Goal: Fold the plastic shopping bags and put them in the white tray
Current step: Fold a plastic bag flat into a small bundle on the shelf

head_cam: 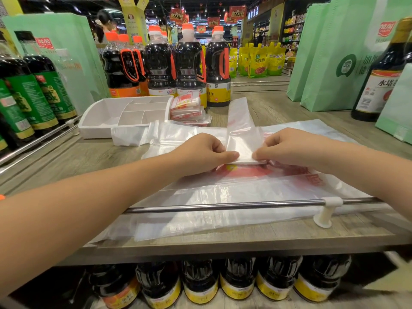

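The 2 hands are curled in: left hand [200,152] and right hand [289,146] each pinch a side of the thin, white translucent plastic shopping bag [243,150] at its folded near end. The bag's narrow strip lies flat on the wood-grain worktop [89,157] - nearer than the white compartmented plastic tray [89,128] at rear left.

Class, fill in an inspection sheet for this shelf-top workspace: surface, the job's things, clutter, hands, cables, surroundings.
Surface: wooden shelf top, metal rail along its near edge.
Job's things: plastic bag strip partly folded; flat bags beneath it; stack of folded bags right of the white tray.
Clutter: soy sauce bottles behind the tray.
Hands: left hand and right hand both pinch the strip.
Cables: nothing seen.
Surroundings: green tote bags, shop aisles beyond.
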Demonstrator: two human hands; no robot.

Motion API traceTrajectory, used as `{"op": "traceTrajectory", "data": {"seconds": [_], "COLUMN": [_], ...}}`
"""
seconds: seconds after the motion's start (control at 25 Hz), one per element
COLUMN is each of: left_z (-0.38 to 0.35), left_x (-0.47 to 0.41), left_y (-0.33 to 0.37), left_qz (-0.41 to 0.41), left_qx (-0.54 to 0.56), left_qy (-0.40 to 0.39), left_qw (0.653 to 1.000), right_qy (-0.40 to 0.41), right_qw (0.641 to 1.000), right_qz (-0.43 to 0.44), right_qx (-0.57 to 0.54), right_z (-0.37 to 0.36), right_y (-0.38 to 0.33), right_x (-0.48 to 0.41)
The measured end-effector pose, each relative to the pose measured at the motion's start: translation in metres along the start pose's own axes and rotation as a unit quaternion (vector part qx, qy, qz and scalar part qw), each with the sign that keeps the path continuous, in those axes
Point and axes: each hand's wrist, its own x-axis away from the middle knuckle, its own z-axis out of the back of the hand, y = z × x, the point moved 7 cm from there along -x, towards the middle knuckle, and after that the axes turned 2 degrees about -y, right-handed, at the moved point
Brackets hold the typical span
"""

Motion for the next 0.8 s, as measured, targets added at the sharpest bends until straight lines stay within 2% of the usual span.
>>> {"op": "traceTrajectory", "data": {"seconds": [0.2, 0.28, 0.44, 0.56, 0.8], "left_z": [0.005, 0.008, 0.004, -0.001, -0.007], "left_x": [0.001, 0.003, 0.01, 0.01, 0.009], "left_y": [0.002, 0.008, 0.02, 0.017, 0.013], "left_qz": [-0.024, -0.067, -0.165, -0.154, -0.128], "left_qx": [-0.05, -0.06, -0.107, -0.128, -0.141], "left_qy": [0.072, 0.086, 0.044, 0.015, -0.028], "left_qw": [0.996, 0.992, 0.98, 0.98, 0.981], "right_qy": [0.026, 0.064, 0.117, 0.111, 0.092], "right_qw": [0.996, 0.991, 0.98, 0.981, 0.968], "right_qz": [-0.006, 0.021, 0.11, 0.125, 0.156], "right_qx": [0.085, 0.116, 0.116, 0.102, 0.173], "right_z": [0.0, 0.004, 0.006, 0.004, -0.003], "right_y": [0.004, 0.003, -0.007, -0.006, -0.008], "right_x": [-0.005, -0.005, -0.004, -0.007, -0.01]}}
